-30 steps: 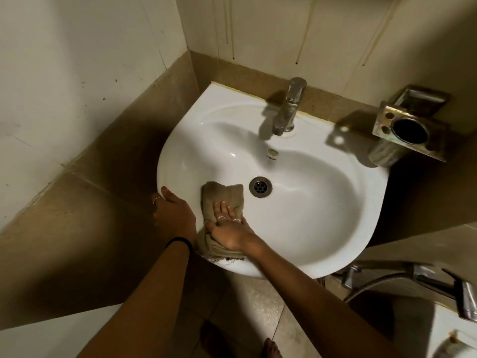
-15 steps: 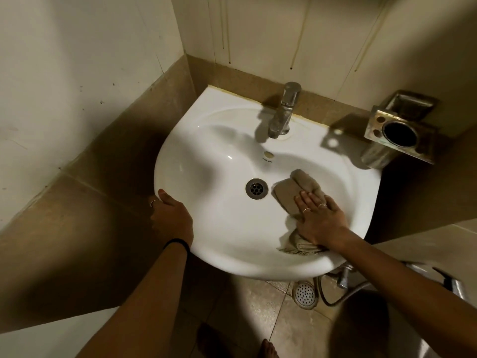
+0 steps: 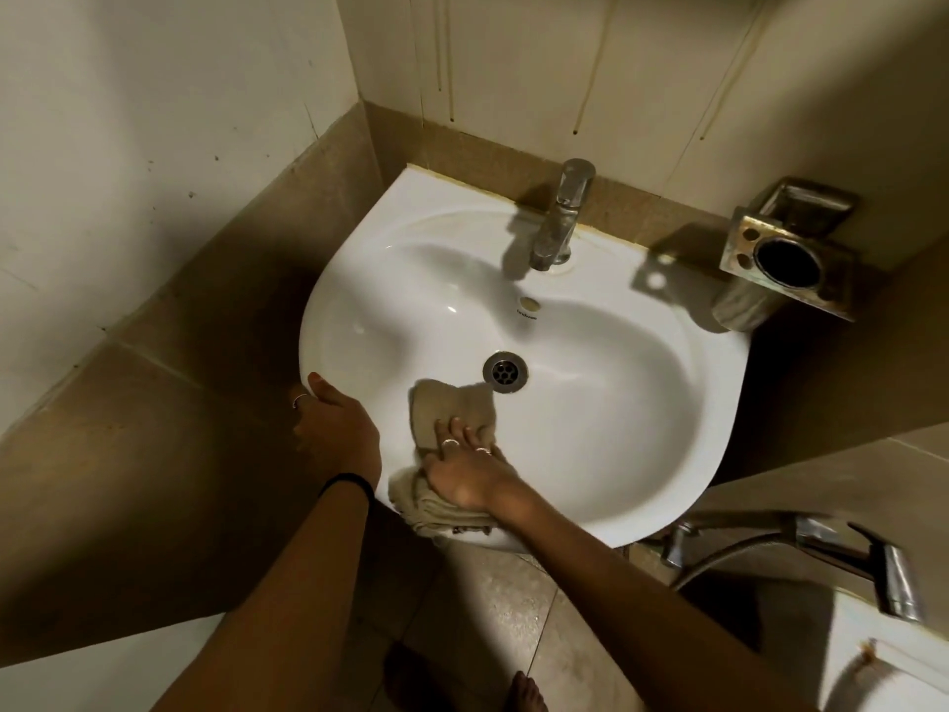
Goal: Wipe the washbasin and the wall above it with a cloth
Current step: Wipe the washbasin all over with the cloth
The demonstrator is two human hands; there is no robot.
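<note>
- Cloth: beige folded terry cloth (image 3: 452,411) lies inside the white ceramic washbasin (image 3: 616,403), on the near-left bowl slope, at about 7 o'clock from the round steel drain (image 3: 505,371) and just beside it; its tail drapes over the front rim.
- Right hand (image 3: 464,477): fingers straight, palm flat, pressing the cloth down, not curled round it.
- Left hand (image 3: 334,429): clasps the basin's left rim at roughly 8 o'clock of the bowl, thumb on top, fingers wrapped under the edge out of view.
- Risk 1: flat-palm hold only. A fast stroke on glossy ceramic could let the cloth bunch or slide out from under the fingers, and the hanging tail could drag it off onto the tiled floor (image 3: 493,624).
- Risk 2: cloth edge sits next to the drain. A corner could snag on the grate holes.
- Risk 3: sweeping toward 12 o'clock brings knuckles near the chrome pillar tap (image 3: 562,213), so a bump is likely if the stroke runs long.
- Risk 4: leaning weight on the rim may stress the mounting. Cannot tell how the basin is fixed.
- Risk 5: rusty metal tumbler holder (image 3: 788,259) at 2 o'clock juts from the cream tiled wall (image 3: 513,54). Wall wiping there could catch the cloth or scrape a hand; drip streaks on the wall are not yet wiped.
</note>
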